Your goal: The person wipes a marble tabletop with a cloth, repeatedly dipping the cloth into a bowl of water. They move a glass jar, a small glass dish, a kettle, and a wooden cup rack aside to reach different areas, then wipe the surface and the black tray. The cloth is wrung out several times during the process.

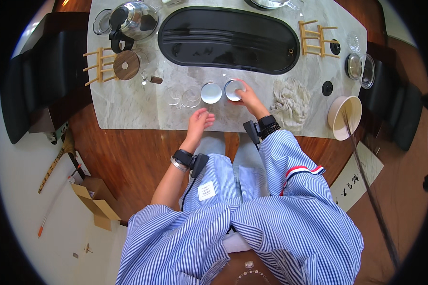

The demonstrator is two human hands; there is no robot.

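Observation:
My right hand (250, 99) grips a small round cup (232, 89) with a pale interior, at the front of the marble-look table (135, 115). Just left of it stands a matching round cup (210, 93). Two clear glass cups (191, 98) sit side by side farther left. My left hand (199, 123) hovers by the table's front edge, below these cups, fingers apart and holding nothing. To the right of my right hand lies a crumpled whitish cloth (291, 101).
A black oval tea tray (232, 42) spans the table's middle. At left are a glass kettle (142, 21), a wooden rack (100, 66) and a wood-lidded glass jar (126, 66). Another rack (320, 41), a black lid (327, 88) and a cream pot (335, 123) with dark stalks stand at right.

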